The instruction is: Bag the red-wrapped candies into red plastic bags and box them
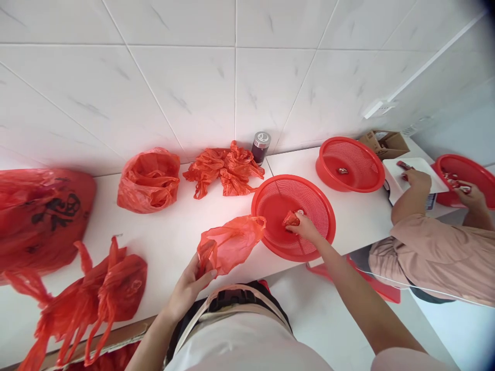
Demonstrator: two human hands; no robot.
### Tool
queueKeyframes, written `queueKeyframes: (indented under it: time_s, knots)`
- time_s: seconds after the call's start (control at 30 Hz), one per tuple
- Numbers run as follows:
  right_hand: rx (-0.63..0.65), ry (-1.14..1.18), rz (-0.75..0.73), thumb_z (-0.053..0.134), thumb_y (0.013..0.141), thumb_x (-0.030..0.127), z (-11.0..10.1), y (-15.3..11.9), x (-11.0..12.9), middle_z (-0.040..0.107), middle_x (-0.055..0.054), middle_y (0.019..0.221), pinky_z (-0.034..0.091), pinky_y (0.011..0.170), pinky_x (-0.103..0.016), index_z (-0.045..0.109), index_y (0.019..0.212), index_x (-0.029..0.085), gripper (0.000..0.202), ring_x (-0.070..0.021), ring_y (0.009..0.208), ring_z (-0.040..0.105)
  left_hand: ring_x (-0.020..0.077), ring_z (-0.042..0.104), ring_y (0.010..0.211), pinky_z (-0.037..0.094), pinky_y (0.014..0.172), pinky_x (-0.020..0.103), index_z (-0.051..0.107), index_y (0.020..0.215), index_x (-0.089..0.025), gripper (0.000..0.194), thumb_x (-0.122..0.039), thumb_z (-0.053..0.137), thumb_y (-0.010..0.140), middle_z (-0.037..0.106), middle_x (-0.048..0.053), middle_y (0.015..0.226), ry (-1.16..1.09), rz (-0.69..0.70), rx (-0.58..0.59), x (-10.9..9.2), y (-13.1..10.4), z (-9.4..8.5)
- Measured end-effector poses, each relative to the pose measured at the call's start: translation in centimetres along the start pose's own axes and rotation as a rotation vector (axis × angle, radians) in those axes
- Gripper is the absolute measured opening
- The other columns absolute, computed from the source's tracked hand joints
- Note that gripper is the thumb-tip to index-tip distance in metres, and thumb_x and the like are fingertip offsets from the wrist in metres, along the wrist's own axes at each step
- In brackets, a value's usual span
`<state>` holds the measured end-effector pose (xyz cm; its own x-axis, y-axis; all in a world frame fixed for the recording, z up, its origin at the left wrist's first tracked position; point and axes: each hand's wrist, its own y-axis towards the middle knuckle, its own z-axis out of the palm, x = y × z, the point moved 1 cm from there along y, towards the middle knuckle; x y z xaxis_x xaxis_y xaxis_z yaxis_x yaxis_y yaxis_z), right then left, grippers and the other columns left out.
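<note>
My left hand (192,284) grips a thin red plastic bag (235,245) by its near end, in front of my body. The bag's far end reaches the rim of a red perforated basket (266,188). Over that basket my right hand (305,228) is closed on a small red packet (293,218). A small pale thing lies beside the packet, too small to name.
Crumpled red bags (224,170), an opened red bag (149,180) and tied red bags (124,283) lie on the white table (174,242). A dark tumbler (260,148) stands by the wall. A co-worker (436,252) handles packets over a white scale (417,167), near another basket (350,165).
</note>
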<state>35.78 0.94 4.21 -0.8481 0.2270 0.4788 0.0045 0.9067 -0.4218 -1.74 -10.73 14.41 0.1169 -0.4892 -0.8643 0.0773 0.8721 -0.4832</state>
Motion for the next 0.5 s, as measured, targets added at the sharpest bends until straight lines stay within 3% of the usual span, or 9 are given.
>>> queueKeyframes:
  time_s: [0.17, 0.3, 0.37, 0.43, 0.5]
  knots:
    - [-0.152, 0.693, -0.096, 0.073, 0.074, 0.042, -4.6, -3.6, 6.4, 0.067, -0.003, 0.088, 0.054, 0.067, -0.031, 0.055, 0.103, 0.019, 0.041, -0.0161, 0.072, 0.063, 0.0233, 0.058, 0.107, 0.046, 0.091, 0.031, 0.055, 0.131, -0.024, 0.057, -0.033, 0.071, 0.077, 0.067, 0.005, 0.109, 0.04, 0.007, 0.006, -0.1, 0.1, 0.0]
    - [-0.227, 0.963, -0.284, 0.079, 0.068, 0.034, -6.4, -8.0, 13.5, 0.065, 0.0, 0.093, 0.054, 0.072, -0.031, 0.056, 0.107, 0.023, 0.046, -0.0162, 0.082, 0.063, 0.0223, 0.058, 0.105, 0.045, 0.091, 0.032, 0.047, 0.139, -0.025, 0.065, -0.033, 0.07, 0.078, 0.065, 0.006, 0.114, 0.051, 0.024, 0.029, 0.5, 0.6, 0.4]
    - [-0.082, 1.007, -0.353, 0.08, 0.067, 0.031, -4.9, -9.5, 16.9, 0.065, 0.001, 0.094, 0.054, 0.07, -0.031, 0.055, 0.11, 0.026, 0.05, -0.0168, 0.082, 0.063, 0.0228, 0.057, 0.105, 0.046, 0.088, 0.031, 0.046, 0.14, -0.026, 0.067, -0.034, 0.07, 0.077, 0.063, 0.007, 0.119, 0.036, 0.034, 0.029, 0.9, 1.0, 0.7]
    - [0.106, 0.94, -0.439, 0.076, 0.072, 0.032, -1.6, -9.7, 19.3, 0.064, 0.002, 0.091, 0.054, 0.073, -0.032, 0.055, 0.107, 0.026, 0.041, -0.0167, 0.082, 0.063, 0.023, 0.058, 0.103, 0.047, 0.083, 0.03, 0.048, 0.138, -0.024, 0.067, -0.037, 0.071, 0.076, 0.063, 0.007, 0.119, 0.025, 0.047, 0.024, 1.2, 1.3, 0.8]
    - [0.117, 0.736, -0.499, 0.073, 0.075, 0.031, 2.5, -8.7, 20.2, 0.062, 0.0, 0.094, 0.051, 0.081, -0.034, 0.056, 0.1, 0.024, 0.032, -0.0182, 0.09, 0.061, 0.0225, 0.059, 0.097, 0.047, 0.079, 0.03, 0.048, 0.137, -0.022, 0.067, -0.038, 0.071, 0.076, 0.065, 0.008, 0.114, 0.021, 0.051, 0.01, 1.6, 1.6, 0.7]
